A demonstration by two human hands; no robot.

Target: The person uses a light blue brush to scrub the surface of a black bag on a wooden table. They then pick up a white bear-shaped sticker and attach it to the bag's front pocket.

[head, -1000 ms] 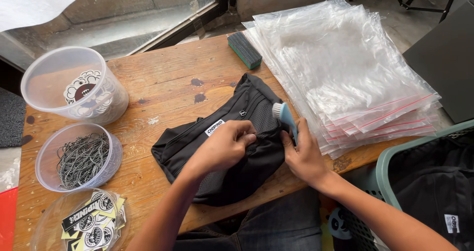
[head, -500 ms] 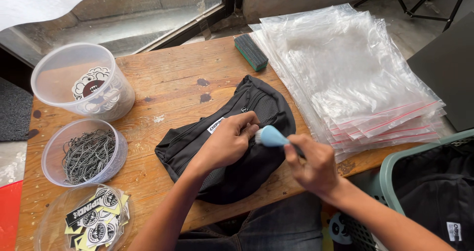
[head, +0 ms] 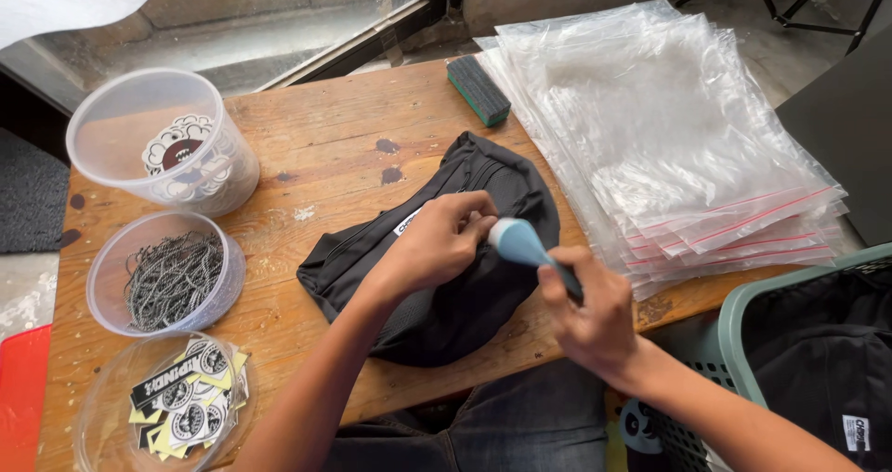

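A black fabric pouch (head: 465, 291) lies on the wooden table (head: 325, 147). My left hand (head: 437, 244) presses down on its upper middle, fingers pinching the fabric beside a white label. My right hand (head: 590, 319) grips the dark handle of a tool with a light blue head (head: 518, 242). The blue head points left and touches the pouch right beside my left fingertips.
A stack of clear zip bags (head: 669, 137) with red strips covers the table's right side. A dark block (head: 478, 89) lies at the back. Three clear tubs stand on the left: stickers (head: 167, 147), dark cords (head: 167, 277), printed tags (head: 177, 407). A green basket (head: 799, 342) of black items stands at right.
My right hand has swung the blue-headed tool from upright at the pouch's right edge to lying across the pouch, its head now against my left fingers. My left hand has barely shifted.
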